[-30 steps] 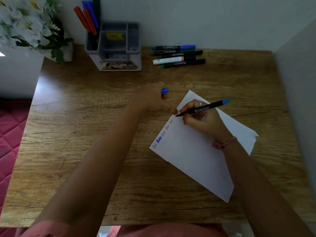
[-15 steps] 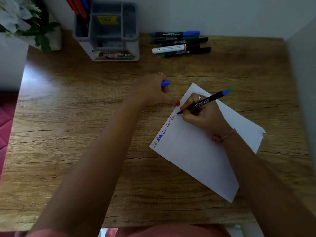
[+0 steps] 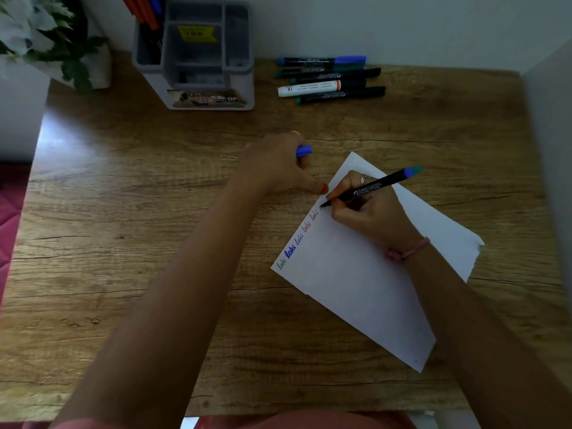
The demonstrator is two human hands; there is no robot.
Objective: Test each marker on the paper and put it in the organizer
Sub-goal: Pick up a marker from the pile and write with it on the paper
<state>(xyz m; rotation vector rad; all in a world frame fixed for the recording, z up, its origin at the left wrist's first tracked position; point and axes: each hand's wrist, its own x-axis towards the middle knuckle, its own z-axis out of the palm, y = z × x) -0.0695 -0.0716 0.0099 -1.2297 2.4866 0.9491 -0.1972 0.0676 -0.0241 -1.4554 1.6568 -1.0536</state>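
Note:
My right hand (image 3: pixel 368 212) grips a black marker (image 3: pixel 376 187) with a blue-green end, its tip touching the top left edge of the white paper (image 3: pixel 365 280). Several small words in green, blue and red run along that edge. My left hand (image 3: pixel 278 167) rests on the table just left of the paper, its thumb near the sheet's edge, closed around a blue marker cap (image 3: pixel 304 151). The grey organizer (image 3: pixel 198 54) stands at the back, with red and blue markers upright in its left compartment. Several loose markers (image 3: pixel 328 78) lie at the back, right of the organizer.
A white-flowered plant in a pot (image 3: pixel 52 41) stands at the back left corner. A white wall (image 3: pixel 551 125) borders the wooden table (image 3: pixel 130 212) on the right and another at the back. A pink quilted surface (image 3: pixel 9 218) lies beyond the left edge.
The marker tip has come down onto the paper's edge past the last red word. The view has tilted down a little; my left hand stays put with the cap.

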